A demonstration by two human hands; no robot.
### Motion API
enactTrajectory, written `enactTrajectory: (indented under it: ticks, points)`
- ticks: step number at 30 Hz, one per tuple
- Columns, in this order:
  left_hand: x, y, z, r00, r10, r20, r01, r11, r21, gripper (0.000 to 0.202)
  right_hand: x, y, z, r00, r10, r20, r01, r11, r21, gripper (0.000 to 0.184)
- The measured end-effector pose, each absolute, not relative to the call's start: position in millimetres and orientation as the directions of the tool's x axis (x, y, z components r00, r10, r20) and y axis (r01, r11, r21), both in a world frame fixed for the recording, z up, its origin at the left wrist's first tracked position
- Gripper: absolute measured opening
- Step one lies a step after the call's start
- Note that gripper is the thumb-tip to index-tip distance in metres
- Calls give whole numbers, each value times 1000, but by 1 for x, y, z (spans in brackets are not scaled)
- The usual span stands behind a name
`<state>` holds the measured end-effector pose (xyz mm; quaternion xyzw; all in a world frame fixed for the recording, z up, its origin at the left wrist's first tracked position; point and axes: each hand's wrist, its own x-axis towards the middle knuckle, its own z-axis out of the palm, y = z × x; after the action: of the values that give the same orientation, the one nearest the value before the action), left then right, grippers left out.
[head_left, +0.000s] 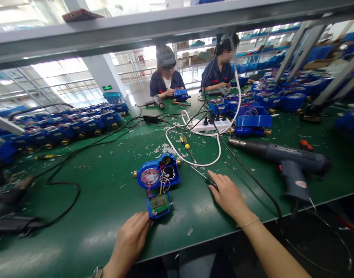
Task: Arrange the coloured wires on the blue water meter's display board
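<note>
From the head camera, the left hand [128,241] reaches in from the desk's near edge, its fingers [144,221] loosely curled and coming up against the lower-left side of a blue housing [159,205]. They appear to touch it, but I cannot tell whether they have hold of it. The housing lies flat on the green desk [87,208], holding a green circuit board [159,201]. Red, yellow and dark wires [164,183] join it to an opened blue water meter [158,172], which lies just beyond it, with brass ends at both sides.

The right hand [229,195] lies to the right of the meter, palm down, with its fingers [214,177] bent over a small dark object [212,184]. A thin metal shaft [198,173] runs from there toward the meter. Whether the fingers grip it is hidden.

Past the meter lie a yellow-handled screwdriver [187,144], white shavings [162,148] and a white power strip [210,124]. A heat gun [281,162] rests to the right of the right hand. Rows of blue meters [69,127] line the desk's left side, and more [281,94] fill the right. Across the desk, two co-workers [167,73] [219,69] in navy jackets work with their hands on the desk.
</note>
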<state>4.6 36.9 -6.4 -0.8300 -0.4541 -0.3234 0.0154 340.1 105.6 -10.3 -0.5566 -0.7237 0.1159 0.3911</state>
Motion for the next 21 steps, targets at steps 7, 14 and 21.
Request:
enactTrajectory:
  ticks: [7, 14, 21]
  points:
    - [9, 33, -5, 472, 716, 514, 726, -647, 234, 25, 279, 62, -8, -54, 888, 457, 508, 418, -753, 41]
    - [21, 28, 4, 536, 695, 479, 671, -695, 258, 28, 217, 36, -6, -63, 919, 388, 374, 382, -845, 99]
    - [11, 30, 6, 499, 820, 279, 654, -568, 499, 23, 208, 32, -11, -125, 933, 338, 314, 361, -878, 96]
